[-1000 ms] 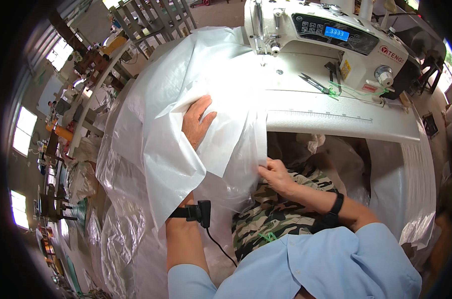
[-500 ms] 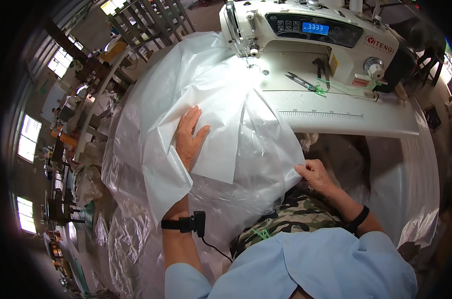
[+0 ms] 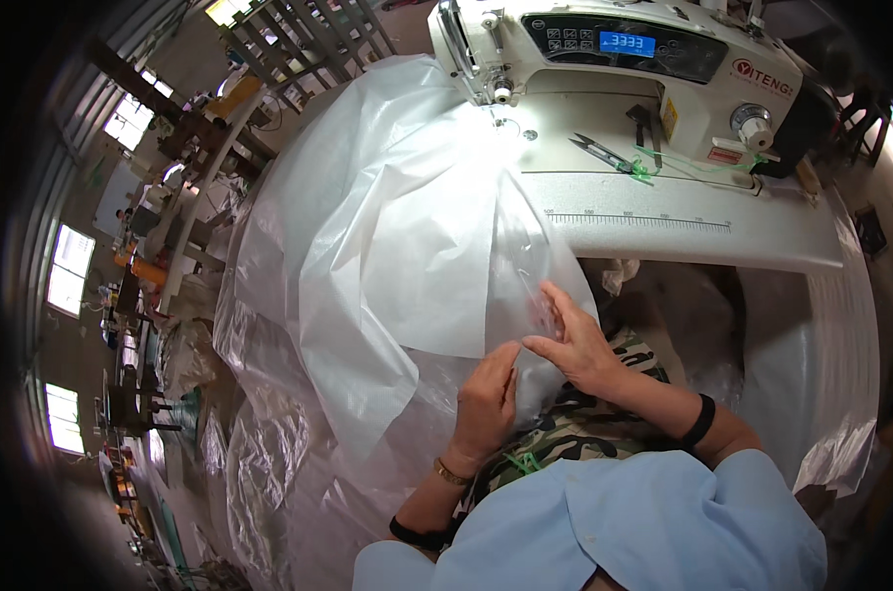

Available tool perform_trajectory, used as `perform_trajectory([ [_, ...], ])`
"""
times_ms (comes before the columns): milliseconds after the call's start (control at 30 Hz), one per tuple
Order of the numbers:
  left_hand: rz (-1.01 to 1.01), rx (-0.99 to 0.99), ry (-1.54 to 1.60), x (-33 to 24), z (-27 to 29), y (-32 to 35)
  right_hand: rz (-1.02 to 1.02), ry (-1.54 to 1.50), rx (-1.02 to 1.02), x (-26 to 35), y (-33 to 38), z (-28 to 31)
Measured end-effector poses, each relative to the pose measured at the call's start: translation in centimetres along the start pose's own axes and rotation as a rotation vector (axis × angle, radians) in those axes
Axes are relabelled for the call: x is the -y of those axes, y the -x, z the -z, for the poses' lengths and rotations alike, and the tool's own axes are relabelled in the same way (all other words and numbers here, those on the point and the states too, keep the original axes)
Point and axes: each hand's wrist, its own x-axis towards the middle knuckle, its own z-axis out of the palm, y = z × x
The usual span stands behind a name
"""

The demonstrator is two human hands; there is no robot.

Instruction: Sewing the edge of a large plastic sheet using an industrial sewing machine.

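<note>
A large white plastic sheet (image 3: 431, 266) with a clear plastic layer (image 3: 525, 246) runs from under the lit needle area of a white sewing machine (image 3: 624, 59) down toward my lap. My left hand (image 3: 486, 399) is closed at the near edge of the clear layer, its fingers bent together on the film. Just to its right, my right hand (image 3: 579, 350) rests at the clear layer with thumb and fingers apart. Some of its fingertips show blurred and pinkish, seemingly through the film. The two hands nearly meet.
Thread snips (image 3: 604, 153) with green thread lie on the machine bed, beside a dark-headed tool (image 3: 641, 128). A ruler scale (image 3: 643, 220) runs along the table's front edge. Crumpled clear film (image 3: 269, 463) hangs at the left. A grey slatted rack (image 3: 303, 44) stands behind.
My left hand has left the top of the white sheet and come right and nearer, beside my right hand. My right hand has moved left and opened from its pinch on the sheet's edge.
</note>
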Motion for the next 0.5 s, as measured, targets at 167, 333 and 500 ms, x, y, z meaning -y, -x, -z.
perform_trajectory([
  [167,0.282,0.168,-0.479,1.3,0.3,2.3,-0.382,-0.617,0.326,-2.9,-1.0,-1.6],
  [333,0.349,0.260,-0.559,4.4,3.8,5.7,-0.492,-0.694,0.394,-4.1,-0.3,-2.7],
  [500,0.307,0.332,-0.835,11.2,6.4,10.2,-0.453,-0.769,0.541,-4.7,0.0,-2.6],
])
